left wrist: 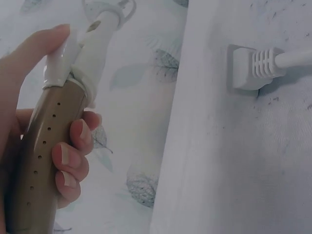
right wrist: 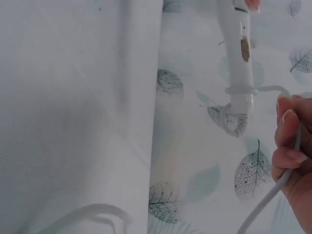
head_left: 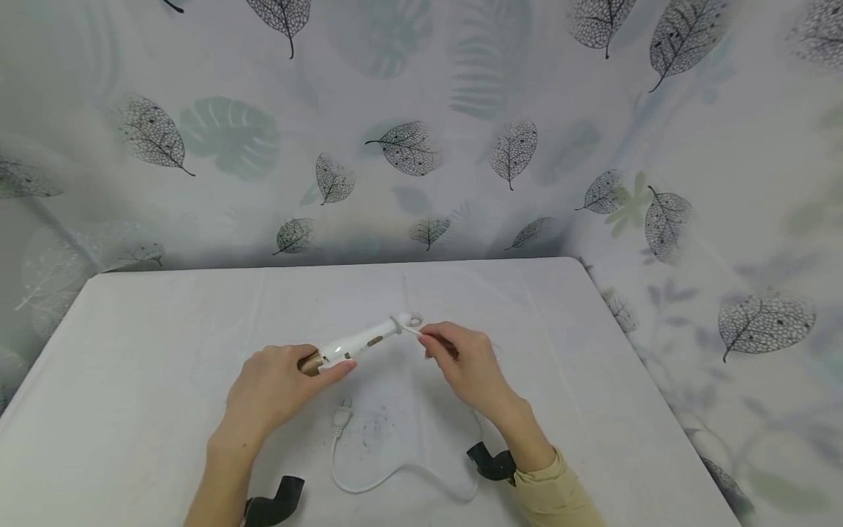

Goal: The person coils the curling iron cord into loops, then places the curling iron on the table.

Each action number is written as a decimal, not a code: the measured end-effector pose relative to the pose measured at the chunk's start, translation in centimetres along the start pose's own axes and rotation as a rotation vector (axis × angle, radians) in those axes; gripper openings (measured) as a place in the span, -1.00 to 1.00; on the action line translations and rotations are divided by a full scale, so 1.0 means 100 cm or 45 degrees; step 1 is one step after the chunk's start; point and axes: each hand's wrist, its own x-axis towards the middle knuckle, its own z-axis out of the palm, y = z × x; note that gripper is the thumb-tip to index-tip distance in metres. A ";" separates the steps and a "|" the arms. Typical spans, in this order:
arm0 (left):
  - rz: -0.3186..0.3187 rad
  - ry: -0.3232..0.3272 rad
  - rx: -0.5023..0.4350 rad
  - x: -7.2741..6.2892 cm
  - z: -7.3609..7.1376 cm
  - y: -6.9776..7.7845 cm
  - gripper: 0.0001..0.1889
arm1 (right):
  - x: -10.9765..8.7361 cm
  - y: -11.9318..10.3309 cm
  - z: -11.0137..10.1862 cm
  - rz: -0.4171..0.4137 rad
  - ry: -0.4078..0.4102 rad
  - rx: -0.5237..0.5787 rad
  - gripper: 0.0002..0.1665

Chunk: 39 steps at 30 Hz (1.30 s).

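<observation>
A white curling iron with a gold barrel is held up over the table, slanting toward the upper right in the head view. My left hand grips the barrel, fingers curled beneath it and thumb on the white clamp lever. Pinched in my right hand is the white power cord, which loops once around the handle's tail end. Beyond that loop the cord runs through my right fingers and down. Its two-pin plug lies on the table between my forearms.
The table has a white cover, with dark specks near the plug. A slack curve of cord lies along its front. Leaf-printed cloth hangs behind and at the sides. Black wrist mounts sit on both forearms.
</observation>
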 end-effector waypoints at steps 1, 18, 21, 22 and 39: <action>-0.007 0.010 0.008 0.000 0.000 -0.001 -0.30 | 0.000 0.000 0.000 0.008 0.002 0.007 -0.92; 0.035 0.205 0.019 0.000 -0.003 -0.002 -0.32 | 0.000 0.003 -0.002 -0.034 -0.082 0.102 -0.90; 0.032 0.215 0.012 -0.001 -0.004 -0.002 -0.32 | 0.000 0.004 -0.002 -0.037 -0.063 0.122 -0.89; 0.032 0.215 0.006 -0.001 -0.004 -0.002 -0.32 | 0.000 0.004 -0.002 -0.032 -0.054 0.130 -0.89; 0.087 0.404 -0.110 -0.001 -0.005 -0.003 -0.35 | 0.000 0.010 0.000 0.035 -0.037 0.226 -0.81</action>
